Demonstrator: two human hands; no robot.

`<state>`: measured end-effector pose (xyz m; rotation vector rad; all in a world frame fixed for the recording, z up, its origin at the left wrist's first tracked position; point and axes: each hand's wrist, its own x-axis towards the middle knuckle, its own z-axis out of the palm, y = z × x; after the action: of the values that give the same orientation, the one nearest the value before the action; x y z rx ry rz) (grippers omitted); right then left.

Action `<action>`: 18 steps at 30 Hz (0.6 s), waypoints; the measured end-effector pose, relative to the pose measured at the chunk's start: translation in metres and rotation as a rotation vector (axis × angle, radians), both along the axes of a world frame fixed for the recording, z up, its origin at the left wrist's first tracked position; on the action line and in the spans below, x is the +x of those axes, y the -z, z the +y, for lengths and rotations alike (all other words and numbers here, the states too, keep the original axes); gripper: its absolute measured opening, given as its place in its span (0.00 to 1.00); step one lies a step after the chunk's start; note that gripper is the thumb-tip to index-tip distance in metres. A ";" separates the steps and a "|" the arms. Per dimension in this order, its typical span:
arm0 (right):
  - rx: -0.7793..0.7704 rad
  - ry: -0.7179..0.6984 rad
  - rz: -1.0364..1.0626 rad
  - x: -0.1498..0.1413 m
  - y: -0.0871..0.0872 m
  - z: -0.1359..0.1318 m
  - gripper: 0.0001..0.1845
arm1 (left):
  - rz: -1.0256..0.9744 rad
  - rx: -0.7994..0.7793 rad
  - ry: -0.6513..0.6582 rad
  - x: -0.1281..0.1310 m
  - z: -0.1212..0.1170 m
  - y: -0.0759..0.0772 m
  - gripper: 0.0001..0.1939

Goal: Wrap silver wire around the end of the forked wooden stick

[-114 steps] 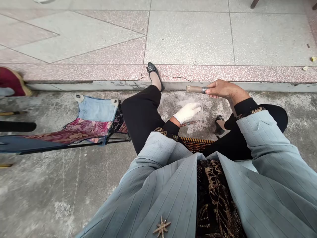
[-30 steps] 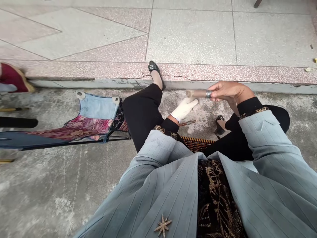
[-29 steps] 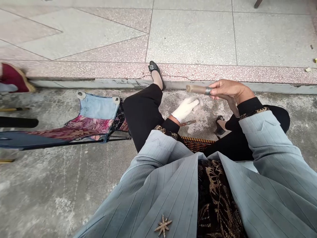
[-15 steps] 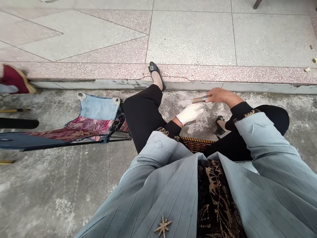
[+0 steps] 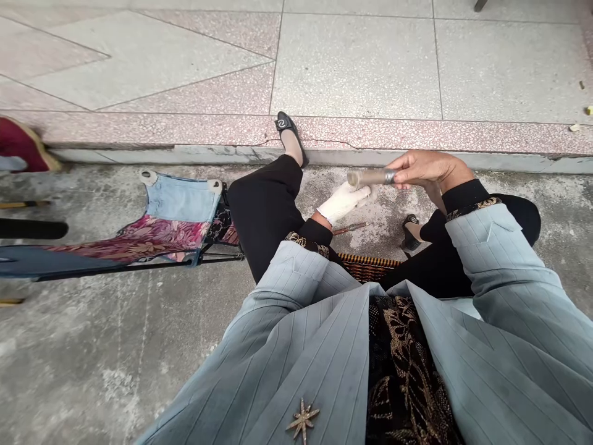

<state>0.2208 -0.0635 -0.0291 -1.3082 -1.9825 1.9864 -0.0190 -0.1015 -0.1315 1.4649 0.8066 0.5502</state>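
My right hand (image 5: pixel 424 168), bare, has its fingers closed around the silvery, ringed end of a tan cylinder (image 5: pixel 368 178). The cylinder lies nearly level, and its blunt free end points left. My left hand (image 5: pixel 343 201) wears a white knitted glove. It is just below the cylinder's free end, fingers curled in; whether it touches the cylinder or pinches something small is unclear. Beneath the glove, a thin reddish-brown stick-like thing (image 5: pixel 349 228) shows above the concrete.
Between my legs shows the woven edge of a wicker seat (image 5: pixel 370 267). A folding chair (image 5: pixel 162 232) with floral and blue cloth stands on the left. Past my feet runs a raised tiled step (image 5: pixel 352 68). Another person's red shoe (image 5: pixel 21 145) is at far left.
The cylinder has swung so its free end now faces me more. My right hand has shifted slightly right, while the gloved left hand has moved left and a little farther from me.
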 end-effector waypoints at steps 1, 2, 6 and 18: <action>0.026 0.074 0.020 0.000 -0.001 0.000 0.27 | -0.032 -0.025 0.008 0.001 -0.001 0.002 0.18; 0.046 0.134 0.020 -0.001 -0.001 0.000 0.26 | -0.056 -0.036 0.022 0.002 -0.002 0.003 0.18; 0.095 0.259 -0.103 -0.007 0.011 0.001 0.22 | 0.016 0.041 0.101 0.007 -0.004 0.011 0.17; 0.205 0.118 -0.563 -0.013 0.027 0.010 0.15 | 0.519 0.427 0.212 0.010 -0.007 0.004 0.18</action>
<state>0.2078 -0.0536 -0.0560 -2.0329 -2.1709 1.4155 -0.0094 -0.1089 -0.1357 2.1087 0.9524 0.1793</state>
